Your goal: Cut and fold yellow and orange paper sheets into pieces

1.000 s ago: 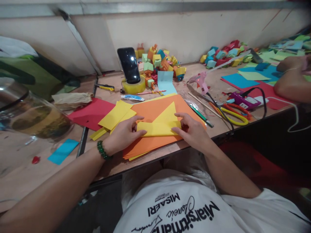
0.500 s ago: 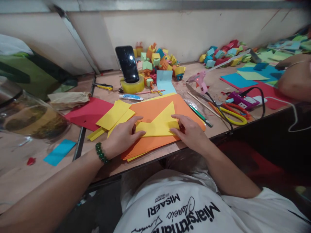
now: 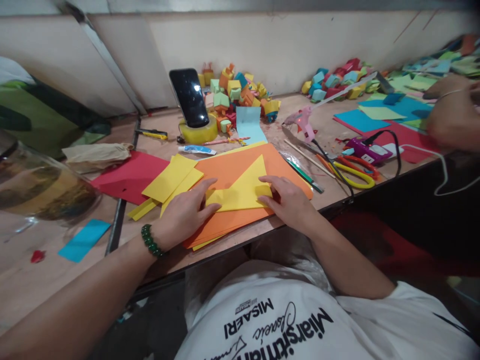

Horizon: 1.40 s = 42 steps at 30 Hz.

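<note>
one glass jug (image 3: 48, 182), cut by the edge of view, is far left of the left hand, with a red scrap (image 3: 37, 256) and a blue paper strip (image 3: 84, 240) between it and the left forearm. further ahead lies a crumpled beige wrapper (image 3: 95, 155), touching a red paper sheet (image 3: 131, 175). a yellow box cutter (image 3: 154, 134) lies well beyond the left hand, and overlapping yellow paper pieces (image 3: 170, 180) are just beside its knuckles.

the left hand (image 3: 183, 212), a green bead bracelet (image 3: 151, 240) at its wrist, grasps the left end of a yellow folded paper (image 3: 238, 192), thumb on top, fingers curled at the edge. straight ahead of that hand, a smartphone (image 3: 189, 97) leans upright on a tape roll (image 3: 200, 132), with a blue-and-white tube (image 3: 197, 150) nearer.

between the hands, the folded paper, a pointed flap rising from its far side, lies on stacked orange sheets (image 3: 221, 170); beyond are small paper cubes (image 3: 234, 92).

the right hand (image 3: 287, 200) grasps the right end, thumb on top, forefinger by the flap. to its right lie a green pen (image 3: 309, 180) and yellow-handled scissors (image 3: 356, 177); ahead is a pink glue gun (image 3: 303, 122); far right, another person's hand (image 3: 452, 112) is over coloured paper.
</note>
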### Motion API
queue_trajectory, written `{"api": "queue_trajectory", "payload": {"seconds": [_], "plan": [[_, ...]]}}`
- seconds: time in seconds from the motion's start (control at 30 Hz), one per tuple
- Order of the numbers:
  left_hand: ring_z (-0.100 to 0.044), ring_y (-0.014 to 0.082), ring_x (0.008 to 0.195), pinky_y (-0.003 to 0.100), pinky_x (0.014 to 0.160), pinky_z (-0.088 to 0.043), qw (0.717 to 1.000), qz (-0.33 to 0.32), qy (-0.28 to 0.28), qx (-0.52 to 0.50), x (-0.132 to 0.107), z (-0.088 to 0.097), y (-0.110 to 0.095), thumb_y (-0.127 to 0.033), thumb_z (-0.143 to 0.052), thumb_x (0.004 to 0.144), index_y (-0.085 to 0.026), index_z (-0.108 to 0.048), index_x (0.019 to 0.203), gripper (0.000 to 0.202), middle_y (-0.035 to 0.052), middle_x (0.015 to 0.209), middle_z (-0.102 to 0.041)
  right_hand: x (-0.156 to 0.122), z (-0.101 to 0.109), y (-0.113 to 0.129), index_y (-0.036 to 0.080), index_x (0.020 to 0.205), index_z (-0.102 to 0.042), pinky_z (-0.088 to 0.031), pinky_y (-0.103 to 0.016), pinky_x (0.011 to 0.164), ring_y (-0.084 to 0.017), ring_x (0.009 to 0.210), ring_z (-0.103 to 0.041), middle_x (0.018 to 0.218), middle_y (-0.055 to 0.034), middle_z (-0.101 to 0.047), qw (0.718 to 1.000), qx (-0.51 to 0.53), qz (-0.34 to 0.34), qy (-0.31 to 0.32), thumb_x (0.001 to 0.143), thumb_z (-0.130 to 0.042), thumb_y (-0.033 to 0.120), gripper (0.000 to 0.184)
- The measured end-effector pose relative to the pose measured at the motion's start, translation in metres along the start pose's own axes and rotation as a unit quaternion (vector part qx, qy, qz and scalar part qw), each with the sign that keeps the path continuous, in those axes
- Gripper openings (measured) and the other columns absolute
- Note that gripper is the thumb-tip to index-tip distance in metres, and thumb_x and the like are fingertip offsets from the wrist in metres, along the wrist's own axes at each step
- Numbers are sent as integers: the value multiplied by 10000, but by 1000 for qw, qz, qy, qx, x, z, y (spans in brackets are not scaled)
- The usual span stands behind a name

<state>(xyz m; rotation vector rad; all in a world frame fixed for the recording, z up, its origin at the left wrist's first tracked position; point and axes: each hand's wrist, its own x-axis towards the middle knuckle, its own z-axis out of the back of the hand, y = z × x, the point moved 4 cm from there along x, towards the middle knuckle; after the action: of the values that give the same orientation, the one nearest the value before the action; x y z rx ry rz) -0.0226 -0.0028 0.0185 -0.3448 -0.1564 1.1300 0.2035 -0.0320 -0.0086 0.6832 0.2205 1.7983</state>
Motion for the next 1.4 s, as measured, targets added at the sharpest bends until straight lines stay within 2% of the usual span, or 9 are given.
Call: {"api": "queue_trajectory", "payload": {"seconds": [0.2, 0.37, 0.43, 0.53, 0.67, 0.8, 0.97, 1.2, 1.4], "plan": [[-615, 230, 837, 330, 765, -469, 995, -49, -11, 83, -2, 0, 5, -361, -476, 914, -185, -370, 1452, 576, 71, 940, -645, -3, -5, 0, 178, 1230, -559, -506, -391, 753, -253, 839, -587, 932, -104, -663, 998, -46, 42, -8, 904, -516, 260, 339], [-566, 263, 1018, 392, 881, -484, 977, -162, -79, 110, -2, 8, 11, -351, -509, 901, -189, -529, 1324, 453, 142, 1170, -558, -6, -7, -1, 156, 1256, -543, -515, -410, 770, -276, 909, -584, 986, -127, -680, 994, -77, 71, -13, 919, -482, 255, 356], [-563, 240, 1015, 380, 924, -469, 963, -240, -55, 111, -5, 8, 5, -256, -421, 934, -178, -621, 1186, 332, 135, 1120, -592, -6, -6, 0, 172, 1262, -539, -517, -416, 771, -283, 929, -582, 1005, -126, -686, 994, -79, 80, -13, 919, -473, 250, 358], [-593, 191, 876, 318, 855, -486, 949, -293, 9, 114, -9, 8, -3, -122, -304, 929, -192, -660, 1127, 414, 99, 964, -656, -4, -5, 2, 178, 1258, -546, -520, -414, 752, -287, 921, -586, 999, -127, -690, 994, -79, 80, -11, 912, -474, 246, 359], [-623, 186, 880, 283, 786, -498, 970, -240, 23, 30, -8, 11, 2, -184, -367, 916, -221, -630, 1221, 405, 84, 1022, -686, -3, -5, 0, 187, 1250, -555, -517, -398, 720, -274, 870, -592, 961, -113, -685, 996, -70, 62, -9, 905, -485, 249, 358], [-612, 187, 930, 287, 800, -499, 983, -148, -33, -106, 4, 11, 16, -360, -441, 908, -185, -613, 1225, 401, 104, 1109, -641, -5, -6, -4, 196, 1259, -548, -511, -407, 749, -273, 880, -592, 962, -108, -676, 996, -65, 65, -15, 913, -486, 273, 360], [-526, 141, 678, 274, 646, -456, 977, -63, 6, -202, 12, 2, 21, -456, -542, 833, -95, -463, 1355, 640, 21, 800, -578, -6, -5, -5, 180, 1259, -544, -507, -402, 743, -275, 875, -593, 963, -117, -671, 995, -67, 71, -18, 929, -480, 309, 360], [-482, 124, 624, 248, 616, -395, 981, -49, 14, -185, 11, 3, 13, -299, -567, 791, -133, -477, 1337, 578, -52, 668, -486, -5, -4, -3, 188, 1259, -543, -501, -409, 739, -283, 868, -584, 968, -119, -675, 995, -68, 78, -11, 933, -467, 325, 363], [-526, 145, 628, 252, 623, -403, 995, -55, 14, -88, 8, 1, 12, -294, -536, 845, -162, -438, 1373, 554, -43, 665, -544, -5, -5, -3, 205, 1262, -549, -506, -419, 753, -285, 878, -586, 973, -114, -678, 994, -65, 82, -11, 933, -467, 312, 355]]}}
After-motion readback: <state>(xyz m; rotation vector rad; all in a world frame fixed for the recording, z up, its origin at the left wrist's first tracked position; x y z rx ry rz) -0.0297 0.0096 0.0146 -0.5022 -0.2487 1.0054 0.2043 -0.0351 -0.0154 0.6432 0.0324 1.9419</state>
